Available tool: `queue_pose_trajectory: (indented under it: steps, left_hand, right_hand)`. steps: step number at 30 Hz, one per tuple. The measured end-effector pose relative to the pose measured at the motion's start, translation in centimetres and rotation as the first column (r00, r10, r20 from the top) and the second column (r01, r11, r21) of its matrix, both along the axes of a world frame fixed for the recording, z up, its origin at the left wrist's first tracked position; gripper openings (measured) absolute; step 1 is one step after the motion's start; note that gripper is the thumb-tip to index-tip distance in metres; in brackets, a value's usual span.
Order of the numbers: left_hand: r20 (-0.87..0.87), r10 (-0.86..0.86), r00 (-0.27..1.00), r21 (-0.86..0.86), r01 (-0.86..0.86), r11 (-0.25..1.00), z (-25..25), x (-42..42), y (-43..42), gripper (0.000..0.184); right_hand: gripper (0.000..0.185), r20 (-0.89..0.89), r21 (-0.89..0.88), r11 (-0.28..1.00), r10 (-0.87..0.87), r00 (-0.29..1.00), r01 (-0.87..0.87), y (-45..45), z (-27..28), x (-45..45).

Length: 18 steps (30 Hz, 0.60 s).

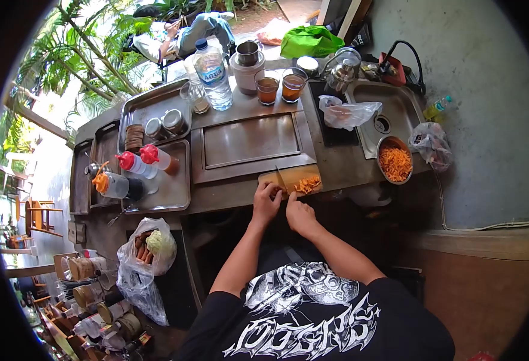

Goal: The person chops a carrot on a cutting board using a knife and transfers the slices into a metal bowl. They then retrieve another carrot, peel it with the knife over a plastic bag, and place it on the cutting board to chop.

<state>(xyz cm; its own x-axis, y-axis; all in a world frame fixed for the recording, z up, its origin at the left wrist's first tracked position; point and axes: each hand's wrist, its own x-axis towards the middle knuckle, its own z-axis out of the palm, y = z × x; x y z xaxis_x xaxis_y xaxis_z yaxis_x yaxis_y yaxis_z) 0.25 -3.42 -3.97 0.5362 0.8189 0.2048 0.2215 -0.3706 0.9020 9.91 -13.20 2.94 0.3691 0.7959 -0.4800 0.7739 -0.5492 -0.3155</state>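
A small wooden cutting board (pixel 269 178) lies at the counter's front edge, with cut orange carrot pieces (pixel 307 184) on its right side. My right hand (pixel 301 215) is closed around the handle of a knife (pixel 281 177), whose blade points away from me over the board. At the board's left part, my left hand (pixel 267 201) has its fingers bent together beside the blade; what they hold, if anything, is too small to name. To the right, a metal bowl (pixel 395 180) is full of orange carrot strips.
A sink (pixel 366 96) is behind the bowl. Trays (pixel 180 174) with squeeze bottles (pixel 115 185) stand left. A water bottle (pixel 213 78) and two glasses (pixel 268 90) of brown drink stand at the back. A bag of vegetables (pixel 162 243) lies lower left. A person (pixel 201 33) reclines beyond.
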Motion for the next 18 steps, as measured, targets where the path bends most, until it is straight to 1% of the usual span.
queue_pose_trajectory:
  steps: [2,3,5,6,9,11,12,14,15,17,18]
  left_hand:
    - [0.004,-0.002,1.000,-0.008,0.002,1.000,-0.3,-0.1,0.1,0.011]
    - [0.002,-0.007,1.000,-0.002,0.007,1.000,-0.1,-0.1,0.3,0.011]
    - [0.022,-0.010,1.000,0.016,0.010,1.000,0.1,-0.2,0.1,0.011]
    - [0.022,-0.015,1.000,0.013,0.015,1.000,0.1,-0.2,0.0,0.011]
    - [-0.016,-0.042,0.999,0.016,0.042,0.999,0.2,-0.2,0.2,0.010]
    - [-0.052,-0.047,0.998,-0.004,0.047,0.999,0.2,-0.2,0.2,0.009]
    - [-0.054,-0.055,0.997,0.000,0.055,0.998,0.2,-0.2,0.3,0.009]
    - [0.011,-0.050,0.999,-0.092,0.051,0.994,0.0,-0.3,0.0,0.009]
    - [0.011,-0.053,0.999,-0.098,0.054,0.994,0.3,-0.4,-0.3,0.009]
    - [-0.025,-0.053,0.998,-0.077,0.051,0.996,1.2,-0.3,-0.3,0.009]
    - [-0.022,-0.053,0.998,-0.073,0.051,0.996,0.8,-0.2,-0.2,0.009]
  right_hand:
    - [0.035,0.031,-0.034,0.999,-0.013,0.999,0.014,0.3,0.4,-0.1]
    - [0.035,0.029,-0.029,0.999,-0.018,0.999,0.019,0.3,0.6,-0.3]
    - [0.036,0.002,-0.105,0.994,-0.029,1.000,0.029,-0.1,0.8,-0.8]
    - [0.036,0.002,-0.109,0.994,-0.034,0.999,0.034,-0.1,0.5,-0.8]
    - [0.036,-0.030,-0.070,0.996,-0.049,0.998,0.047,0.6,0.1,-0.1]
    - [0.041,-0.050,-0.059,0.996,-0.074,0.996,0.071,1.0,0.6,-0.3]
    - [0.041,-0.052,-0.055,0.995,-0.082,0.995,0.079,1.0,0.8,-0.5]
    - [0.041,-0.051,-0.108,0.992,-0.074,0.996,0.068,0.5,1.2,-0.9]
    - [0.041,-0.051,-0.113,0.991,-0.077,0.996,0.071,0.3,0.6,-0.9]
    - [0.043,-0.057,-0.055,0.996,-0.080,0.995,0.077,0.5,-0.6,-0.6]
    - [0.043,-0.054,-0.051,0.996,-0.079,0.995,0.077,0.7,-0.2,-0.5]
